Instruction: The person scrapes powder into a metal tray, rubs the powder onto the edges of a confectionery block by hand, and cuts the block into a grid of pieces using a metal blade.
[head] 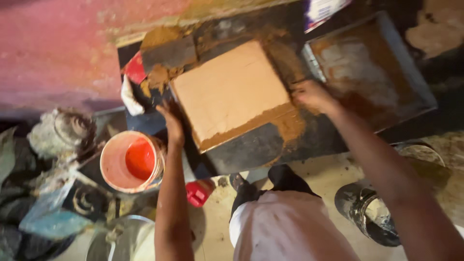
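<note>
Here, nearest: the person's pale shorts (285, 227) are filling the bottom edge, with a dark, paint-crusted can (369, 212) sitting on the floor by the right arm
Bucket: a white bucket (131, 162) with an orange-red inside is standing just beside the left forearm, among grey, paint-caked clutter
Left hand: the left hand (171, 121) is lying flat, fingers stretched out and together, pressing against the left edge of the square slab (232, 92); it is gripping nothing
Right hand: the right hand (311, 95) is resting at the slab's right edge, fingers curled loosely into the loose brown powder; I cannot tell whether it is clasping the edge
Slab: the tan square is lying flat, turned at an angle, on a dark worktop (251, 150) dusted with brown powder
Farther: a shallow grey metal tray (411, 72) is sitting beyond the right hand
Room: a pink wall (58, 48) is rising at the back left
</note>
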